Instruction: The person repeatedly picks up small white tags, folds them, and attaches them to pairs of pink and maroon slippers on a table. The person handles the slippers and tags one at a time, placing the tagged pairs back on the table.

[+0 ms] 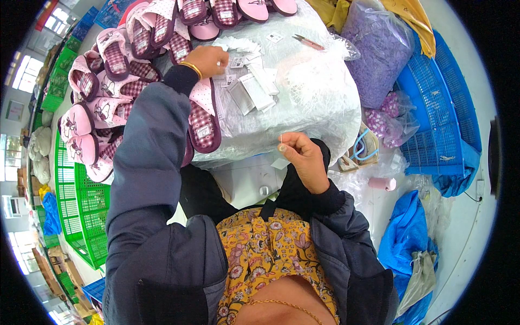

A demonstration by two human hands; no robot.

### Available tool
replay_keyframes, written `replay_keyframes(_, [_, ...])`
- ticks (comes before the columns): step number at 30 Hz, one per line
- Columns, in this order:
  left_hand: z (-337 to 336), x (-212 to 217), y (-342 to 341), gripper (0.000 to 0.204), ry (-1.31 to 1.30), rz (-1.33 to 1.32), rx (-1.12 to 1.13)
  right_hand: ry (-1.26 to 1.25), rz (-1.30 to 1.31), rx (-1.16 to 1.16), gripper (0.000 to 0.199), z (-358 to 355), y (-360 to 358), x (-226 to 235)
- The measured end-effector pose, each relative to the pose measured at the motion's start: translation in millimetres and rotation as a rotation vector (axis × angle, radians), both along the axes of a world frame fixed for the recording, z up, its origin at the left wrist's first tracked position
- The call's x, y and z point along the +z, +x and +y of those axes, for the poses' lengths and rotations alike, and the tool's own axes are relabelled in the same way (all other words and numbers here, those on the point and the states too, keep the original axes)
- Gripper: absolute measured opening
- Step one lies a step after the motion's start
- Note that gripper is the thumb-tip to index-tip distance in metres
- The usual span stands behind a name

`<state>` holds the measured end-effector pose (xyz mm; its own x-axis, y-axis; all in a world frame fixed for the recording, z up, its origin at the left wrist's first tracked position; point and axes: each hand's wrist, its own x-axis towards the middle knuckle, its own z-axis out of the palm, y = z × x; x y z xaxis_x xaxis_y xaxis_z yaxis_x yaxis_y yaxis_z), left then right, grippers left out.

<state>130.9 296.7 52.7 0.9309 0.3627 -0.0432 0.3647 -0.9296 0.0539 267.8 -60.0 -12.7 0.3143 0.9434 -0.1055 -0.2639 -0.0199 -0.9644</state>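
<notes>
My left hand point(208, 61) is closed, fingers curled, over the slippers beside the loose paper tags; a tiny white spot shows at its fingertips, but what it holds I cannot make out. Just below it lies a pink slipper point(205, 130) with a checked plum insole and a white label. My right hand point(303, 162) is above my knee at the table's near edge, thumb and forefinger pinching a thin white strand point(281, 138). White paper tags point(254, 93) lie stacked and scattered in the middle of the plastic-covered table point(244, 143). A heap of fine white strands point(314, 81) spreads to their right.
Many more pink slippers point(114, 57) crowd the table's left and far sides. Small pink-handled snips point(309, 42) lie at the far right. Beyond are a bag of purple material point(376, 59), a blue crate point(428, 103), a pink roll point(382, 184) and a green crate point(81, 206).
</notes>
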Motion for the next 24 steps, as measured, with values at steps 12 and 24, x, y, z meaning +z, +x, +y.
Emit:
replay_keyframes(12, [-46.7,64.3,-21.3,0.018,-0.284,-1.157,0.408,0.073,-0.191,-0.050,0.014,2.8,-7.6,17.5])
replay_keyframes(24, [-185.4,14.2,-38.2,0.011,-1.195,-1.534,0.434,0.409,-0.410,-0.062,0.011,36.6,-42.7,54.9])
